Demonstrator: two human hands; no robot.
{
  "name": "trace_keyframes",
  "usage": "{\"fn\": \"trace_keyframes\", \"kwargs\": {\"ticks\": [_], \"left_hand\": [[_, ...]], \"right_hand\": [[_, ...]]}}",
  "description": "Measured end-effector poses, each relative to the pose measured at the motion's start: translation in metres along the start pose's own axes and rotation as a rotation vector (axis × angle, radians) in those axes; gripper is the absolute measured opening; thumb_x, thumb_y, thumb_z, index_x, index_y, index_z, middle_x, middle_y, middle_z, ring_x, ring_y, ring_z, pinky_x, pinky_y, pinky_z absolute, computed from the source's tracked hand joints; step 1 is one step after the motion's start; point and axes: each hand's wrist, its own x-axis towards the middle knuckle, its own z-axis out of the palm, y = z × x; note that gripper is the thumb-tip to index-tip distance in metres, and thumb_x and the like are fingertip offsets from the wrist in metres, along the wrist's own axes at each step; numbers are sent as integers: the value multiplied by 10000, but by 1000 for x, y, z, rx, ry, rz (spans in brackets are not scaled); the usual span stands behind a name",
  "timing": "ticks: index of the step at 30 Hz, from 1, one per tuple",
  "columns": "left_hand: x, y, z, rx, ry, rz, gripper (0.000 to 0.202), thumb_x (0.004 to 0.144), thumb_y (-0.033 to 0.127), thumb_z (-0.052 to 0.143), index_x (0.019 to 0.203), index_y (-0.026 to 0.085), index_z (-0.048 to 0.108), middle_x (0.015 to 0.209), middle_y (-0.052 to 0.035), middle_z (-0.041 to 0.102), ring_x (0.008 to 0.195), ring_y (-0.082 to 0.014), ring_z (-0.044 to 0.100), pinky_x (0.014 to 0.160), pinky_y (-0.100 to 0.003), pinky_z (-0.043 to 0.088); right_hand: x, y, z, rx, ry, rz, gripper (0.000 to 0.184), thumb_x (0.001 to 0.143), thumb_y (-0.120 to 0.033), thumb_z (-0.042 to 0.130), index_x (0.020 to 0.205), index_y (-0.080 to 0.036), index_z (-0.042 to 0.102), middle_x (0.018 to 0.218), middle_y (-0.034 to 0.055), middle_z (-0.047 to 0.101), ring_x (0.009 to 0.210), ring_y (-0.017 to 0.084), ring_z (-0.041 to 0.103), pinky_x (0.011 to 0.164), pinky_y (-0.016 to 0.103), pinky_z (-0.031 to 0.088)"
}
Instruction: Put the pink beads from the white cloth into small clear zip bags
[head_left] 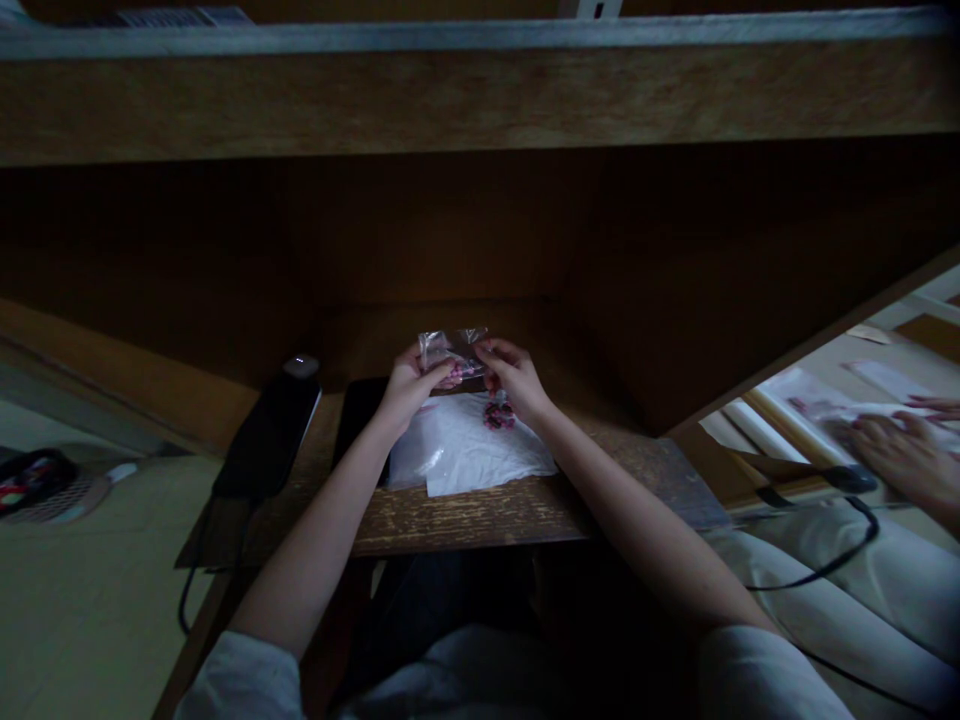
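Between my hands, above the desk, is a small clear plastic bag [452, 348] with pinkish beads or small pieces [463, 370] showing in its lower part. My left hand [412, 385] is closed on the bag's left side, thumb across the front. My right hand [516, 377] pinches its right edge. Just below the right hand, a cluster of pink and dark beads [498, 415] lies on a crumpled white cloth or tissue [480, 465]. A second clear bag [415, 450] rests at the cloth's left, partly over a dark flat object [360, 420].
A black pouch-like object [262, 445] with a cable lies on the desk's left side. The wooden desk [480, 520] has side walls and a thick shelf edge [480, 100] overhead. At right, another person's hands [896, 450] work at a neighbouring desk. A racket-like object [79, 497] is at left.
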Motion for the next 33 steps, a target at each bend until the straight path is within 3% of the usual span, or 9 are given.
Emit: {"fn": "trace_keyframes", "kwargs": {"ticks": [5,10,13,18,26,33], "left_hand": [[-2,0,4,49,-76,178,572,663,245,749,1166,230,477,1015,-44,632,916,-164,638,812,-290,522],[-7,-5,8,323,-34,380,844,608,243,788,1307,289,318,1073,-38,570,841,-138,637,792,-285,521],[-12,-6,9,616,-5,529,686,685,241,739,1282,254,401,1002,-31,603,801,-134,621,785,-294,508],[-16,1,9,813,23,649,138,835,194,576,959,215,632,891,-19,660,809,-140,618,770,-276,484],[-17,7,9,790,106,680,110,858,209,549,869,201,659,862,-17,678,817,-145,617,761,-275,480],[-14,8,8,677,154,612,103,847,230,568,867,189,660,840,-24,663,759,-128,612,672,-238,485]], "right_hand": [[3,1,-5,271,-10,135,248,725,-382,640,859,-176,607,503,-77,420,376,48,315,323,177,182],[6,0,-10,443,1,298,196,750,-328,571,870,-174,575,508,-84,405,363,40,247,325,173,151],[7,0,-12,494,13,336,152,768,-293,537,859,-173,560,506,-83,402,361,43,222,322,172,140],[7,0,-11,488,-13,341,114,794,-276,526,815,-166,545,501,-80,357,355,39,196,311,156,134],[6,-2,-10,572,-109,459,197,864,-271,424,702,-166,463,478,-84,303,346,36,119,289,142,107],[7,-3,-11,620,-219,550,232,904,-302,378,703,-187,395,478,-87,301,350,33,101,288,120,100]]}}
